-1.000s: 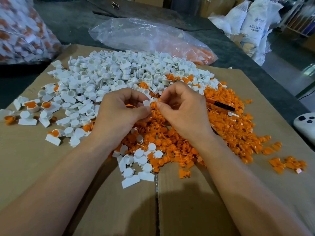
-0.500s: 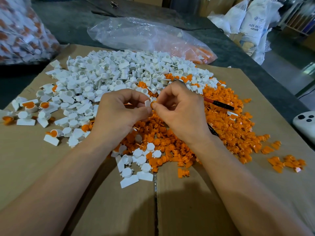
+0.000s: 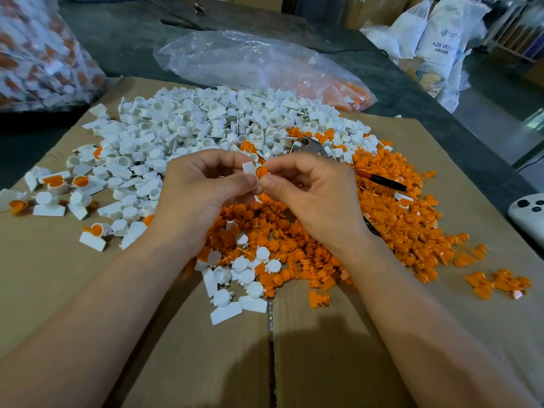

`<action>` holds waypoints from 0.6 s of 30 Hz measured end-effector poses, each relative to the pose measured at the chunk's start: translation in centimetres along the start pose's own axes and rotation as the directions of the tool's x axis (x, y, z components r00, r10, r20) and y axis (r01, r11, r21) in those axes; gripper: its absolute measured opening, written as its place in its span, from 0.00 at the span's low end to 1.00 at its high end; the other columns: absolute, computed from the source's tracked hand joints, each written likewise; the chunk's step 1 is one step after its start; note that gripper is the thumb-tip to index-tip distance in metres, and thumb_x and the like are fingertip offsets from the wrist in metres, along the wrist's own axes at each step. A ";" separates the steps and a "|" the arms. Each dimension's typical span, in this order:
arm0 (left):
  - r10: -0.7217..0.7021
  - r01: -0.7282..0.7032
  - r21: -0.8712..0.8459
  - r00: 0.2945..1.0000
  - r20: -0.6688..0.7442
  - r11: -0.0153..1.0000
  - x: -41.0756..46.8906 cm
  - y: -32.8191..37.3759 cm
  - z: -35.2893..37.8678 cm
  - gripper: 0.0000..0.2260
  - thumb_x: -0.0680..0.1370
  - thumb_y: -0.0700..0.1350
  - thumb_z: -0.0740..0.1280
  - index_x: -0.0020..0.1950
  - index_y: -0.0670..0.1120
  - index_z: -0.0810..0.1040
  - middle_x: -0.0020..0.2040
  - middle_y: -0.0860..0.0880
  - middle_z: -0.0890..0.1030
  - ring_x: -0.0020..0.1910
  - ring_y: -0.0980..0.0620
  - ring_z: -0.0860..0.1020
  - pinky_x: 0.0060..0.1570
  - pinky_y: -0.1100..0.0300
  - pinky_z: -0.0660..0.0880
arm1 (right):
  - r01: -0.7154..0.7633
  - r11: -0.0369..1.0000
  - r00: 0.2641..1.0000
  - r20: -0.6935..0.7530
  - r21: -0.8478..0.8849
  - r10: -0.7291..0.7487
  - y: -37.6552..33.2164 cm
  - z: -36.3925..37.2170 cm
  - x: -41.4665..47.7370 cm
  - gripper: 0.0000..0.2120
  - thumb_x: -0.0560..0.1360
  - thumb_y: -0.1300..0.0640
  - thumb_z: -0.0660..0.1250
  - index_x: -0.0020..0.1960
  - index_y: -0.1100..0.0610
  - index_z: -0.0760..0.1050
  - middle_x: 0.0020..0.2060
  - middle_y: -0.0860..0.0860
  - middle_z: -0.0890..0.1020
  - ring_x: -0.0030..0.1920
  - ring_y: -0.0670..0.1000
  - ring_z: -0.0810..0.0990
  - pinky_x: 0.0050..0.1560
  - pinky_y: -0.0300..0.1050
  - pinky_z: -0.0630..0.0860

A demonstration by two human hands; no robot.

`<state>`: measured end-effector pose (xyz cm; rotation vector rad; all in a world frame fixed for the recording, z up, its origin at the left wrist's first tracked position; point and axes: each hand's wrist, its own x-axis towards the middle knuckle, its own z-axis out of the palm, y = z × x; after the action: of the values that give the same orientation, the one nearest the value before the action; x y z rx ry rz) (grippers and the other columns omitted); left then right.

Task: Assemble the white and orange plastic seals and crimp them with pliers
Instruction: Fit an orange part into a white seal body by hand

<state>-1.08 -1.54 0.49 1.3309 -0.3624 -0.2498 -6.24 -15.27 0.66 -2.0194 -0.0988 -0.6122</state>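
My left hand (image 3: pixel 203 195) pinches a white seal body (image 3: pixel 249 168) above the middle of the cardboard. My right hand (image 3: pixel 318 195) pinches an orange insert (image 3: pixel 261 172) that sits against that white body. Both hands meet at the fingertips. Behind them spreads a big heap of white seal bodies (image 3: pixel 206 125); an orange heap of inserts (image 3: pixel 382 219) lies under and right of my hands. Pliers (image 3: pixel 379 180) with red and black handles lie in the orange heap, their metal head (image 3: pixel 309 146) just beyond my right hand. Assembled white-and-orange seals (image 3: pixel 53 184) lie at the left.
A cardboard sheet (image 3: pixel 353 348) covers the dark table. A clear plastic bag (image 3: pixel 250 63) with some orange parts lies behind the heaps. A full bag of seals (image 3: pixel 35 54) stands at the far left. A white device (image 3: pixel 530 216) sits at the right edge. White sacks (image 3: pixel 435 39) stand beyond the table.
The hands have risen slightly and turned the parts, so the white tab and the orange insert now show between the fingertips. The heaps and pliers lie as before.
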 end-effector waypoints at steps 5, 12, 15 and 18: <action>-0.016 0.016 0.005 1.000 0.007 1.000 -0.1 0.1 0.0 0.08 0.68 0.30 0.69 0.39 0.43 0.79 0.29 0.49 0.82 0.30 0.54 0.81 0.31 0.65 0.77 | 0.006 0.993 1.000 -0.029 -0.115 -0.009 0.0 -0.2 -0.1 0.02 0.70 0.60 0.71 0.43 0.57 0.80 0.32 0.39 0.78 0.35 0.39 0.78 0.36 0.30 0.73; 0.084 -0.080 0.214 0.996 -0.010 0.974 -0.4 -0.1 0.3 0.08 0.68 0.33 0.73 0.39 0.46 0.82 0.30 0.50 0.81 0.30 0.54 0.79 0.34 0.66 0.78 | -0.003 0.934 0.995 0.091 -0.358 0.038 0.0 -0.2 0.1 0.10 0.74 0.58 0.66 0.37 0.62 0.76 0.24 0.44 0.70 0.26 0.45 0.68 0.28 0.41 0.65; 0.120 -0.112 0.281 0.993 -0.009 0.953 -0.6 -0.1 0.4 0.08 0.68 0.35 0.73 0.39 0.49 0.82 0.30 0.49 0.81 0.30 0.56 0.78 0.34 0.67 0.77 | -0.043 0.946 0.993 0.091 -0.322 0.076 0.0 -0.2 0.1 0.11 0.75 0.58 0.65 0.35 0.63 0.74 0.24 0.51 0.73 0.26 0.49 0.70 0.29 0.45 0.67; 0.149 -0.140 0.344 0.989 0.000 0.928 -0.7 -0.1 0.5 0.10 0.68 0.36 0.74 0.39 0.52 0.81 0.35 0.49 0.82 0.32 0.55 0.78 0.36 0.64 0.78 | -0.127 0.964 0.985 0.081 -0.233 0.149 -0.1 -0.2 0.1 0.12 0.75 0.58 0.65 0.35 0.65 0.75 0.28 0.58 0.77 0.30 0.56 0.76 0.31 0.48 0.72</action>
<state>-1.94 -1.73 0.38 1.6410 -0.4960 -0.0440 -6.26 -15.38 0.90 -2.2563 0.0564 -0.4519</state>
